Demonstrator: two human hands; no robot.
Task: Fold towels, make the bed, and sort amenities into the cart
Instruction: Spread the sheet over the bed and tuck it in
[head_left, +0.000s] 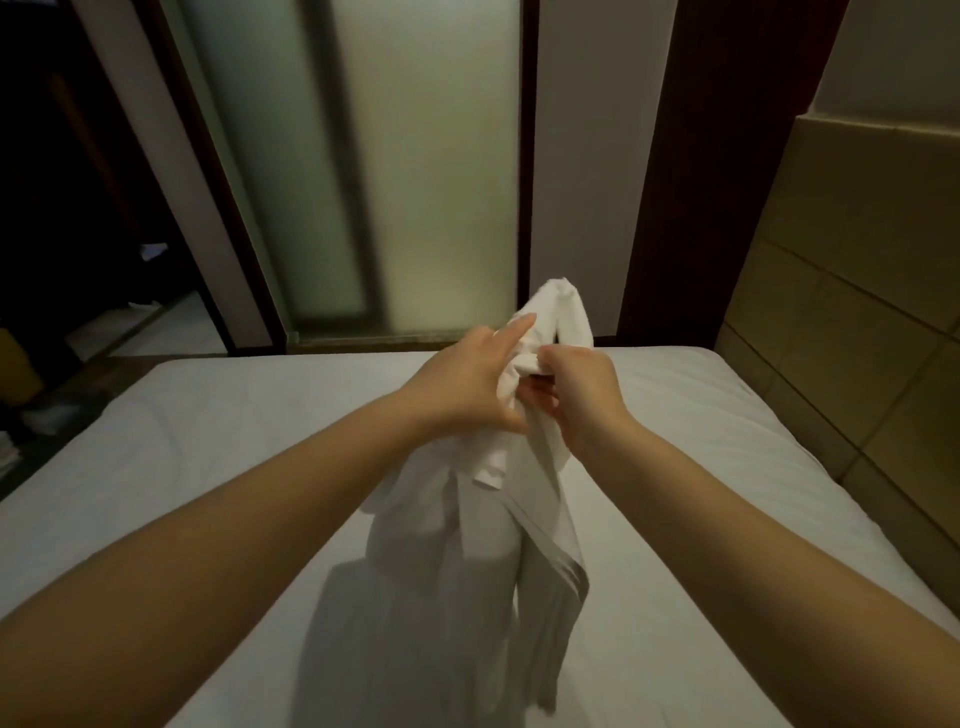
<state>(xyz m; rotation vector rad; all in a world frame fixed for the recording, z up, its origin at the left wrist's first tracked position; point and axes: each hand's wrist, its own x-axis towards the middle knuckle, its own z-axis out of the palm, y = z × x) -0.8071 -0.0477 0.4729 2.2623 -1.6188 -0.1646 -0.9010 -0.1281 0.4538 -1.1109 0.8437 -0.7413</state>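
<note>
Above bed (208, 467) centre, white cloth (493, 545) in left hand (462, 384), right hand (582, 395)

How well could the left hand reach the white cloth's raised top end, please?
Probably easily: the left hand grips the white cloth just below that end, with nothing between.

Both bare arms reach forward, left hand (467, 387) and right hand (584, 400) close together, each curled in a grip

A frosted glass panel (415, 182) stands between a dark doorway (62, 208) and tan wall panels (857, 270).
</note>
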